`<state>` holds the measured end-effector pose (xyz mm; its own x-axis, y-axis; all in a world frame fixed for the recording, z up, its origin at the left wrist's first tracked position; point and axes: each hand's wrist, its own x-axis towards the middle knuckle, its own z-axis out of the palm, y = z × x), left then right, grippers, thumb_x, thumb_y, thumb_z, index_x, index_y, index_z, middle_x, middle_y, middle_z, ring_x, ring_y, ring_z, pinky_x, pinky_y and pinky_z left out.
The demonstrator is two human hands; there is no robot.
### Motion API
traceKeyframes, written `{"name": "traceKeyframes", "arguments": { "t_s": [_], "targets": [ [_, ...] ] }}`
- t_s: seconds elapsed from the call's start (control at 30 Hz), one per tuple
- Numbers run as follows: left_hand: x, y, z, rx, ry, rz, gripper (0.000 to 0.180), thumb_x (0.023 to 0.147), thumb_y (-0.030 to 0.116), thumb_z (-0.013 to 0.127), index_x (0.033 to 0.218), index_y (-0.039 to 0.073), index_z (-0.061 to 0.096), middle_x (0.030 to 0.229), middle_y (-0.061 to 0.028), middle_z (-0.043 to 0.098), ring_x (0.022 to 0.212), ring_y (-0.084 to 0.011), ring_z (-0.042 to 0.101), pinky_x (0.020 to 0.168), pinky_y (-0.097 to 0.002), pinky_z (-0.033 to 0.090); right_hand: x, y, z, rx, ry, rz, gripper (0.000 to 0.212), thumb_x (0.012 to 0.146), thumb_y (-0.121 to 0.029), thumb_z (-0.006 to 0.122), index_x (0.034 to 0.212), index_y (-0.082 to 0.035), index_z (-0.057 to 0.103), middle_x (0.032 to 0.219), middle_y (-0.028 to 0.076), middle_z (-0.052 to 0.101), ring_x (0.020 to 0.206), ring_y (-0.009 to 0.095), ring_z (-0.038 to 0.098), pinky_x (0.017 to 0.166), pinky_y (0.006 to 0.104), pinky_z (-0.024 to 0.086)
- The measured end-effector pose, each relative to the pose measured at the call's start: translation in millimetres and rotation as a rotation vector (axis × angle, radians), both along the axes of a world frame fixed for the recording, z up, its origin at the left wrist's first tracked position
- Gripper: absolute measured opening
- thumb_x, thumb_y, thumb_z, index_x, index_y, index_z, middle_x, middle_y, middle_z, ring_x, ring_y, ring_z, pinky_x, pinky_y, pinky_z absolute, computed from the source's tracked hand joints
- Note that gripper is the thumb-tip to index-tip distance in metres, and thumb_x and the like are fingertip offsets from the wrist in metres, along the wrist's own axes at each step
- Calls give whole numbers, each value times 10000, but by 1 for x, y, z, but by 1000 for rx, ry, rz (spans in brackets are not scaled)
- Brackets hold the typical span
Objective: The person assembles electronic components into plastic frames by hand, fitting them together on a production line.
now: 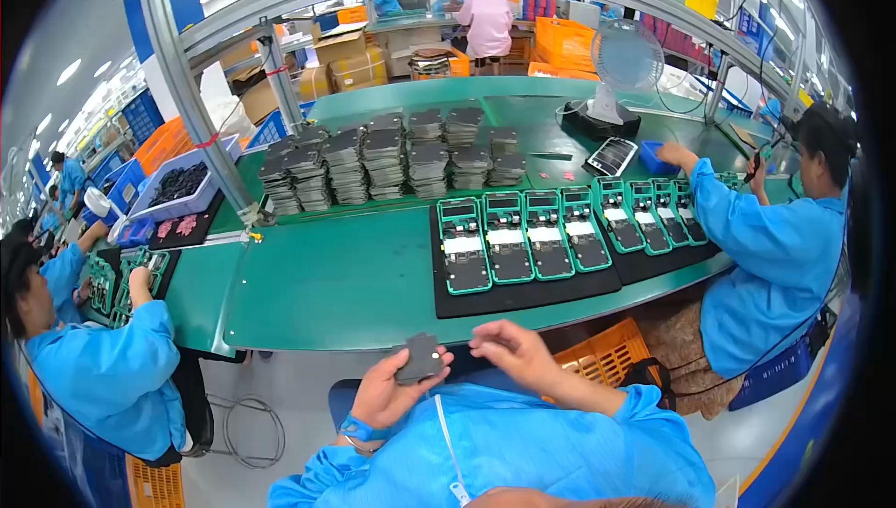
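Observation:
My left hand [392, 392] is closed around a dark grey flat plate [420, 360] with notched edges, just off the front edge of the table. Whether one plate or a thin stack is in it, I cannot tell. To its right hovers my right hand [519, 357], fingers apart and holding nothing. Beyond both hands, green frames [468, 251] with dark parts and white strips inside lie in a row on black mats [523, 301]. Many stacks of similar dark plates [383, 158] stand at the back of the green table [317, 289].
A co-worker [770, 237] at the right reaches toward a blue bin [657, 159]; another [103, 368] at the left handles green frames. A fan [627, 65] stands at the back right. Metal posts [191, 88] rise at the left, near a tub of black parts [187, 193]. An orange crate [602, 356] sits below.

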<state>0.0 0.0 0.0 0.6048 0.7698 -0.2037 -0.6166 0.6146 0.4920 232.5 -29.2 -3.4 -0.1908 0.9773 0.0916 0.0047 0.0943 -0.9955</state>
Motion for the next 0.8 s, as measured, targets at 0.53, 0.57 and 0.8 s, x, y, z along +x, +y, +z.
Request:
{"name": "traceKeyframes", "arguments": {
  "t_s": [0.53,0.57,0.8],
  "targets": [
    [-1,-28,-48,-11,-159,-10,299,974,166,401,1203,-5,488,1180,-146,544,1079,-240,550,936,-377,448,-48,7,9,859,-671,303,586,714,-157,733,1244,-47,508,1288,184,453,1192,370,446,965,454,407],
    [0,-30,-47,-12,-148,-7,300,976,169,399,1202,-6,489,1179,-146,544,1077,-241,552,933,-376,452,-49,7,10,843,-668,297,596,709,-142,738,1246,-39,502,1286,185,449,1183,381,445,964,455,409],
    [-4,-34,-18,-9,-59,51,276,949,156,479,1181,8,495,1158,-119,549,1043,-205,559,911,-336,464,-52,17,14,832,-696,297,620,675,-167,772,1215,-25,504,1265,184,456,1148,394,455,950,464,422]
  ]
}}
